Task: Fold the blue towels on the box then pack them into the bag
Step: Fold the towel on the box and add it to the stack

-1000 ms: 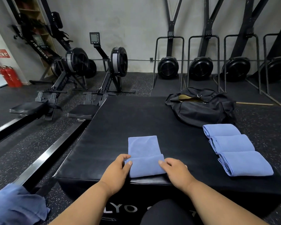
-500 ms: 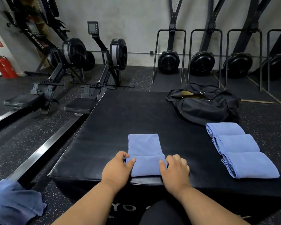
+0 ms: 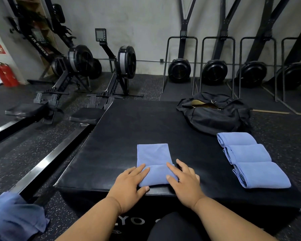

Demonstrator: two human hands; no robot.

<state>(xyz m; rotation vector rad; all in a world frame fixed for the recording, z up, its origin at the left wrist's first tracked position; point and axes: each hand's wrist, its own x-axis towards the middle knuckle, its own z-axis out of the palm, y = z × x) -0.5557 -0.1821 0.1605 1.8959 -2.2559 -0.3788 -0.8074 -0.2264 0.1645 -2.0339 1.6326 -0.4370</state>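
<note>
A blue towel (image 3: 153,155) lies as a narrow strip on the black box (image 3: 115,136), its near end rolled or folded over toward the far end. My left hand (image 3: 130,181) rests on the left side of that fold with fingers straight, thumb at the near edge. My right hand (image 3: 182,178) rests on the right side the same way. Three folded blue towels (image 3: 248,155) lie in a row at the box's right side. An open black bag (image 3: 214,112) sits at the far right corner.
A heap of blue towels (image 3: 12,218) lies on the floor at the lower left. Rowing machines (image 3: 97,66) stand at the far left, with a steel rail (image 3: 47,160) running along the box's left side. Black fan-wheel machines (image 3: 214,70) line the far wall.
Both hands have moved a little farther onto the folded end of the towel, and their fingers have flattened out. The fold has advanced slightly along the strip.
</note>
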